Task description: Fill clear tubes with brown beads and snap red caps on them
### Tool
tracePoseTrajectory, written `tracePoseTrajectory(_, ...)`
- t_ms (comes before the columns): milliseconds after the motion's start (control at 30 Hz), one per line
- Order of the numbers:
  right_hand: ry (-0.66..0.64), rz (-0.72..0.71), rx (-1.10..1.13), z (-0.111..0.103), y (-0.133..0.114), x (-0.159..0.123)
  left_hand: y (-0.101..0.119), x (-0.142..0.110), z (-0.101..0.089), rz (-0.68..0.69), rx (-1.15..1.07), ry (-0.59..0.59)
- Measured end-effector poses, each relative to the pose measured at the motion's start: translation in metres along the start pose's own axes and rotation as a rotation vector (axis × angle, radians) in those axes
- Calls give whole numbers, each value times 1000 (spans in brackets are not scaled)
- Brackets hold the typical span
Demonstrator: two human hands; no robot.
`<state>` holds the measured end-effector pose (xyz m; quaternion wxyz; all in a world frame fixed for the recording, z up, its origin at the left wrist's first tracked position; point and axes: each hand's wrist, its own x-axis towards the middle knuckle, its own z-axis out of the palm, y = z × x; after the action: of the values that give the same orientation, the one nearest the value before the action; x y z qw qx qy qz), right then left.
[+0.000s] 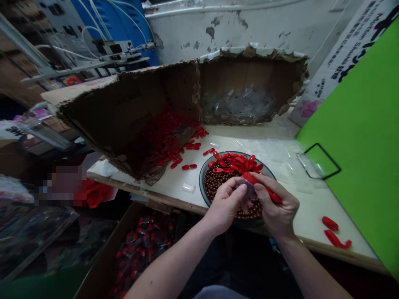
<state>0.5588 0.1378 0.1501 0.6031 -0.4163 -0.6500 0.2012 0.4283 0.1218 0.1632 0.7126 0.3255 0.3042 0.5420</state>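
My left hand (227, 204) is closed around a small clear plastic container (247, 193) with a red top. My right hand (278, 205) grips the red cap (249, 177) at its upper end, and another red plastic piece (273, 194) shows under the fingers. Both hands are over a dark-rimmed bowl (202, 189). Shiny brown balls (215, 182) fill it, and a heap of red plastic caps (235, 161) lies on them at the far side. Whether balls are inside the container is not clear.
Torn cardboard boxes stand behind: one with red caps (168, 133), one with clear tubes (243, 106). A clear container (188, 187) lies left of the bowl on the table (174, 199). Below left, a carton holds red-capped containers (146, 241). A green panel (358, 145) rises at right.
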Motion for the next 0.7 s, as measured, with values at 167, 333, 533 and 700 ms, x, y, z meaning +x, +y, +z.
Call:
tracePoseTrajectory(167, -185, -243, -146, -13, 4, 3, 7, -6, -5, -11, 97, -13)
tracePoseTrajectory(333, -270, -396, -203, -24, 2, 7, 19, -12, -7, -62, 175, -40)
tracePoseTrajectory(533, -284, -476, -265, -28, -9, 7, 25, -18, 0, -126, 103, -63)
tracePoseTrajectory(700, -277, -388, -238, -30, -16, 4, 22, -15, 3, -124, 72, -38)
